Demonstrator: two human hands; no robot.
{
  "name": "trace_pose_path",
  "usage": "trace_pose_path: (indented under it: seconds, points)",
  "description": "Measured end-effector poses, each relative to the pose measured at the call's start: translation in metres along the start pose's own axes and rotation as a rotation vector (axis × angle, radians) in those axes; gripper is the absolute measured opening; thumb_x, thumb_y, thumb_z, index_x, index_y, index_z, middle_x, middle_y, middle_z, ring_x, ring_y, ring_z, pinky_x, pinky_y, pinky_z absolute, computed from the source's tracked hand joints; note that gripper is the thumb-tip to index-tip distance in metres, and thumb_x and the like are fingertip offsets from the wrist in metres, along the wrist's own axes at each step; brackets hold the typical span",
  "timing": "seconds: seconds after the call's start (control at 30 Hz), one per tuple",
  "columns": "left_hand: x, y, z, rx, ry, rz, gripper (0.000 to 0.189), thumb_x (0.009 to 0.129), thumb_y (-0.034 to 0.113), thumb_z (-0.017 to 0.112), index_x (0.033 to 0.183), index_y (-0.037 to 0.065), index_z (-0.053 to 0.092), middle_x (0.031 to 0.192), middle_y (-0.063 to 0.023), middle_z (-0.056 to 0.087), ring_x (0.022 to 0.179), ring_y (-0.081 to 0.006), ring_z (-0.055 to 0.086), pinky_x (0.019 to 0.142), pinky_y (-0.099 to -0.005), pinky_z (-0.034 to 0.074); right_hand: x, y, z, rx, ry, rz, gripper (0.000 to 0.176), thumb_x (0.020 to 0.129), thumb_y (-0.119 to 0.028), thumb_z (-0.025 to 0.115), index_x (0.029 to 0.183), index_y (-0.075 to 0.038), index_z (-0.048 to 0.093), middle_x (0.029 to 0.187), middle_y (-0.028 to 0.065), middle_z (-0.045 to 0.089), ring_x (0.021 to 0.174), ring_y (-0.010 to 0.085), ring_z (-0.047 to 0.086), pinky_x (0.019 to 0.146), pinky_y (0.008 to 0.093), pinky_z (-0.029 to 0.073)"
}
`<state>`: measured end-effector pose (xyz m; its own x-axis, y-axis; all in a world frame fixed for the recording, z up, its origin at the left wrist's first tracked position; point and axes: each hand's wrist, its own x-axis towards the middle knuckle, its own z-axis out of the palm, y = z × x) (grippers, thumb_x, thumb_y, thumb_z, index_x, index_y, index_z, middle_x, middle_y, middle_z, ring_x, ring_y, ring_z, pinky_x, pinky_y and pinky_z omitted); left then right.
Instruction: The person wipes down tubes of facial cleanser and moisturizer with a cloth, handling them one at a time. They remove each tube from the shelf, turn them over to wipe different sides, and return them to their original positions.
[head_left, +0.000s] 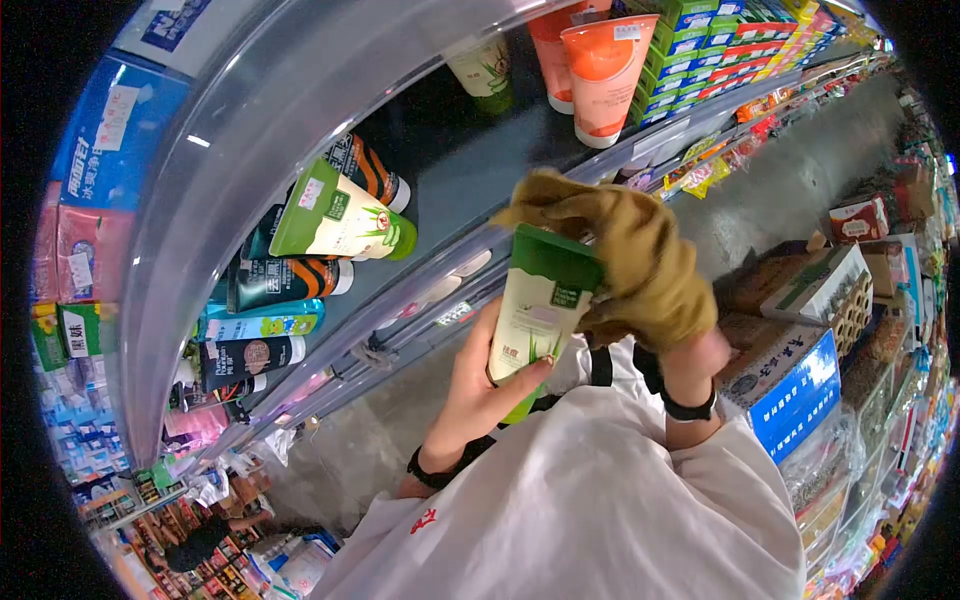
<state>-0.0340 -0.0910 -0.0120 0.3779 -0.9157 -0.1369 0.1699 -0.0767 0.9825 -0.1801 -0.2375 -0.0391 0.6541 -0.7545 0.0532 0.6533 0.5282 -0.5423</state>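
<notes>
My left hand [475, 370] is wrapped round a green and cream tube [540, 310], its thumb across the lower front. A brown cloth [630, 250] covers most of my right hand [695, 355], beside the tube's green upper end; the fingers are hidden under it and blurred. On the dark shelf [455, 165] to the left, a similar green and cream tube [345, 218] lies over dark tubes with orange stripes [290, 283]. An orange tube [608, 80] stands farther back on the same shelf.
Stacked green and red boxes [705, 50] fill the shelf's far end. A clear curved plastic edge [190, 190] runs along the left. Cartons, one with a blue side [797, 395], are at the right. A person in dark clothing [198, 543] is at the lower left.
</notes>
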Motion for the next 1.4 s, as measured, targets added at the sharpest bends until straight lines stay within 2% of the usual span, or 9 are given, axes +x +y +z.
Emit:
trace_pose_path:
  seconds: [0.13, 0.43, 0.57, 0.7, 0.8, 0.9, 1.1, 1.23, 1.4]
  points:
    - [0.004, -0.003, 0.01, 0.118, 0.057, 0.173, 0.06, 0.071, 0.004, 0.059, 0.123, -0.002, 0.03, 0.1, -0.0081, 0.053, 0.086, -0.0103, 0.051, 0.075, -0.0251, 0.041, 0.011, 0.019, 0.038, -1.573, -0.576, -0.469, 0.044, 0.076, -0.04, 0.049, 0.103, -0.006, 0.052, 0.11, 0.0134, 0.049, 0.105, 0.032, 0.042, 0.092, 0.0422, 0.028]
    - [-0.002, -0.005, 0.009, 0.289, -0.058, 0.074, 0.056, 0.07, 0.011, 0.062, 0.118, -0.001, 0.035, 0.088, -0.0096, 0.058, 0.077, -0.013, 0.057, 0.068, -0.0254, 0.045, 0.033, 0.017, 0.023, -1.412, -0.425, -0.363, 0.024, 0.079, -0.025, 0.05, 0.091, -0.004, 0.054, 0.082, 0.0106, 0.056, 0.074, 0.027, 0.053, 0.068, 0.0356, 0.04]
    - [-0.005, -0.006, 0.008, 0.324, -0.062, 0.091, 0.056, 0.07, 0.011, 0.063, 0.117, -0.002, 0.036, 0.088, -0.0099, 0.058, 0.078, -0.0131, 0.056, 0.067, -0.0254, 0.045, 0.044, 0.017, 0.024, -1.138, -0.446, -0.031, 0.021, 0.085, -0.022, 0.044, 0.084, -0.003, 0.052, 0.073, 0.0055, 0.052, 0.063, 0.0162, 0.049, 0.057, 0.0241, 0.039]
    - [-0.003, -0.008, -0.002, 0.137, -0.081, 0.062, 0.051, 0.071, 0.008, 0.062, 0.115, -0.002, 0.039, 0.096, -0.0094, 0.055, 0.085, -0.0123, 0.054, 0.066, -0.0245, 0.045, 0.044, 0.028, 0.014, -0.18, -0.007, 0.467, 0.049, 0.082, -0.044, 0.041, 0.102, -0.001, 0.05, 0.094, 0.0088, 0.057, 0.084, 0.018, 0.055, 0.076, 0.0299, 0.043]
    - [-0.005, -0.001, -0.009, -0.165, -0.125, -0.153, 0.045, 0.074, 0.006, 0.058, 0.113, -0.001, 0.037, 0.096, -0.0091, 0.053, 0.082, -0.0132, 0.053, 0.062, -0.0256, 0.046, 0.049, 0.034, 0.004, 0.668, -0.097, 0.61, 0.063, 0.081, -0.052, 0.034, 0.115, 0.0, 0.043, 0.114, 0.0177, 0.048, 0.102, 0.0286, 0.049, 0.091, 0.0386, 0.035]
    - [-0.003, 0.002, -0.007, -0.368, -0.181, -0.247, 0.042, 0.076, 0.006, 0.056, 0.112, 0.0, 0.035, 0.093, -0.0095, 0.053, 0.075, -0.0134, 0.053, 0.059, -0.027, 0.048, 0.052, 0.052, 0.002, 0.853, -0.157, 0.543, 0.06, 0.082, -0.05, 0.033, 0.115, -0.001, 0.044, 0.113, 0.0167, 0.048, 0.102, 0.0288, 0.049, 0.091, 0.0389, 0.035]
    - [-0.003, -0.011, -0.009, -0.035, 0.037, -0.07, 0.045, 0.077, 0.008, 0.053, 0.117, 0.001, 0.031, 0.093, -0.0122, 0.052, 0.073, -0.0151, 0.054, 0.059, -0.0288, 0.049, 0.057, 0.026, 0.01, 0.506, 0.087, 0.261, 0.057, 0.083, -0.046, 0.031, 0.119, -0.002, 0.039, 0.117, 0.0151, 0.046, 0.106, 0.0282, 0.045, 0.093, 0.0396, 0.033]
    - [-0.003, -0.01, -0.013, -0.501, 0.005, -0.089, 0.043, 0.081, 0.006, 0.042, 0.121, 0.002, 0.026, 0.101, -0.0133, 0.05, 0.084, -0.021, 0.054, 0.063, -0.0313, 0.049, 0.042, 0.028, 0.019, 0.4, 0.102, 0.222, 0.058, 0.083, -0.047, 0.033, 0.121, -0.004, 0.036, 0.121, 0.0139, 0.041, 0.11, 0.0275, 0.041, 0.096, 0.0396, 0.029]
    - [0.012, -0.015, 0.013, -0.339, 0.274, 0.031, 0.05, 0.081, 0.006, 0.046, 0.125, 0.005, 0.021, 0.114, -0.0084, 0.04, 0.101, -0.0152, 0.043, 0.086, -0.0269, 0.034, -0.003, 0.094, 0.026, -0.568, 0.122, -0.068, 0.049, 0.082, -0.036, 0.04, 0.115, 0.0, 0.039, 0.116, 0.0143, 0.045, 0.108, 0.0307, 0.041, 0.091, 0.0371, 0.03]
